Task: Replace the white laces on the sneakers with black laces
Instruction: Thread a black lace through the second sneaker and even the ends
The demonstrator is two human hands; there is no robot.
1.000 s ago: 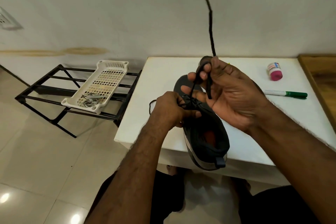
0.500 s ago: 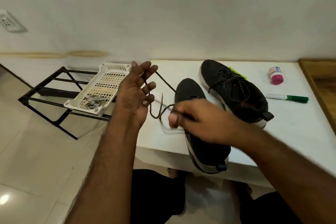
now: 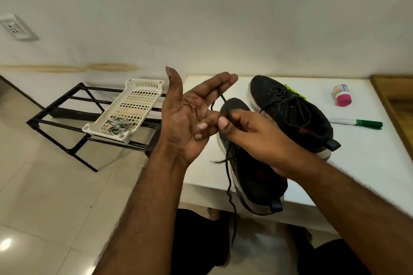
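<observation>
The right hand pinches the black lace above the near sneaker, the left hand loosely hooks it and may let it slip

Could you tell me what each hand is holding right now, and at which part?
The right hand pinches the black lace just above the near sneaker; the left hand catches its upper stretch between the fingers.
</observation>
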